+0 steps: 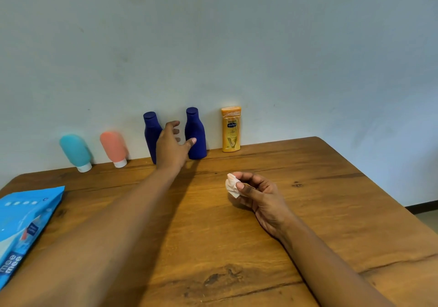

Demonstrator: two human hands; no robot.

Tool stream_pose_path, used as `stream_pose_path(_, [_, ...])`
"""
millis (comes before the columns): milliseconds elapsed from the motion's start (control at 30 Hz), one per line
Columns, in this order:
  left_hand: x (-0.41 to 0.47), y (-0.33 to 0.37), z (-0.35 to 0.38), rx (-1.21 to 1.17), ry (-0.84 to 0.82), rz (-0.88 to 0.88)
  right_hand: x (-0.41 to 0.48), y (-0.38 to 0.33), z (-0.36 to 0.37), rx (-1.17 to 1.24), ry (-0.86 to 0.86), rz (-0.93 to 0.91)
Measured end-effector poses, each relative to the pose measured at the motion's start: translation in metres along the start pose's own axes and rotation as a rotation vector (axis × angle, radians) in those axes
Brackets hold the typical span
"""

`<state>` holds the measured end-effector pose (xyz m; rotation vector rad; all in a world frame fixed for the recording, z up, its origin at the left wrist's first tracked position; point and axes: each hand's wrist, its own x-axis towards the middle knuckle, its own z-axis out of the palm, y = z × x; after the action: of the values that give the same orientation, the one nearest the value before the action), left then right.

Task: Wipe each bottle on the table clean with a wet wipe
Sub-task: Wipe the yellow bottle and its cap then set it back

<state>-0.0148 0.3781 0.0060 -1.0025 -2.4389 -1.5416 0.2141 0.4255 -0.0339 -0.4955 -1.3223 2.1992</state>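
A pale wall (284, 45) rises straight behind the far edge of a wooden counter (331, 211), which fills the lower half of the view.

At the counter's left edge, toward the near corner, lies a blue pack of wipes (21, 223), partly cut off by the frame.

Five bottles stand in a row along the far edge, against the wall. From the left corner side they run: a teal bottle (75, 151) and a pink bottle (114, 146), both standing on white caps and leaning; then a dark blue bottle (150, 133), a second dark blue bottle (196, 131), and a yellow bottle (231, 130), all three upright.

The left hand (170, 147) reaches out to the far edge, in the gap between the two dark blue bottles. Its fingers are spread and loosely bent, holding nothing. Its thumb lies across the front of the second dark blue bottle, and I cannot tell whether it touches.

The right hand (263, 200) hovers over the middle of the counter, fingers curled, pinching a crumpled white wet wipe (232, 185) between thumb and fingertips.
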Motion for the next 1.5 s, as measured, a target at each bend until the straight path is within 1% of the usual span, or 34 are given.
stream_pose_path(67, [-0.009, 0.005, -0.009, 0.036, 0.093, 0.15, -0.001, 0.0, -0.002, -0.002, 0.016, -0.001])
stream_pose_path(133, [-0.003, 0.021, -0.019, 0.103, 0.102, 0.334, -0.002, -0.003, -0.008, 0.0, 0.046, -0.015])
stream_pose_path(167, [0.007, 0.033, -0.024, 0.162, 0.062, 0.419, -0.001, -0.006, -0.013, 0.013, 0.065, -0.026])
stream_pose_path(233, [0.033, 0.061, -0.029, 0.361, -0.091, 0.572, 0.003, -0.011, -0.023, 0.053, 0.104, -0.055])
stream_pose_path(367, [0.082, 0.111, -0.019, 0.973, -0.462, 0.913, 0.012, -0.018, -0.038, 0.092, 0.145, -0.084])
stream_pose_path(433, [0.095, 0.125, -0.004, 1.237, -0.55, 1.067, 0.018, -0.018, -0.041, 0.083, 0.119, -0.063])
stream_pose_path(500, [0.102, 0.133, 0.012, 1.404, -0.575, 1.211, 0.025, -0.019, -0.044, 0.064, 0.095, -0.049])
stream_pose_path(633, [0.106, 0.14, 0.04, 1.531, -0.583, 1.423, 0.034, -0.021, -0.049, 0.058, 0.086, -0.061])
stream_pose_path(767, [0.11, 0.145, 0.052, 1.591, -0.599, 1.523, 0.037, -0.02, -0.051, 0.066, 0.061, -0.059])
stream_pose_path(834, [0.111, 0.147, 0.053, 1.606, -0.62, 1.53, 0.036, -0.021, -0.051, 0.066, 0.053, -0.057])
stream_pose_path(934, [0.108, 0.15, 0.049, 1.544, -0.642, 1.457, 0.035, -0.021, -0.052, 0.052, 0.061, -0.065])
stream_pose_path(1000, [0.1, 0.149, 0.039, 1.437, -0.658, 1.351, 0.033, -0.023, -0.052, 0.057, 0.091, -0.08])
stream_pose_path(1134, [0.064, 0.138, 0.001, 1.134, -0.703, 1.049, 0.013, -0.029, -0.047, 0.134, 0.183, -0.147])
stream_pose_path(1234, [0.012, 0.117, -0.039, 0.814, -0.694, 0.831, -0.018, -0.028, -0.048, 0.235, 0.227, -0.221])
stream_pose_path(1300, [-0.036, 0.099, -0.068, 0.63, -0.666, 0.716, -0.044, -0.026, -0.049, 0.297, 0.246, -0.256])
stream_pose_path(1400, [-0.114, 0.07, -0.105, 0.471, -0.645, 0.569, -0.086, -0.019, -0.042, 0.324, 0.258, -0.303])
stream_pose_path(1500, [-0.18, 0.051, -0.136, 0.363, -0.631, 0.431, -0.122, -0.014, -0.017, 0.235, 0.26, -0.297])
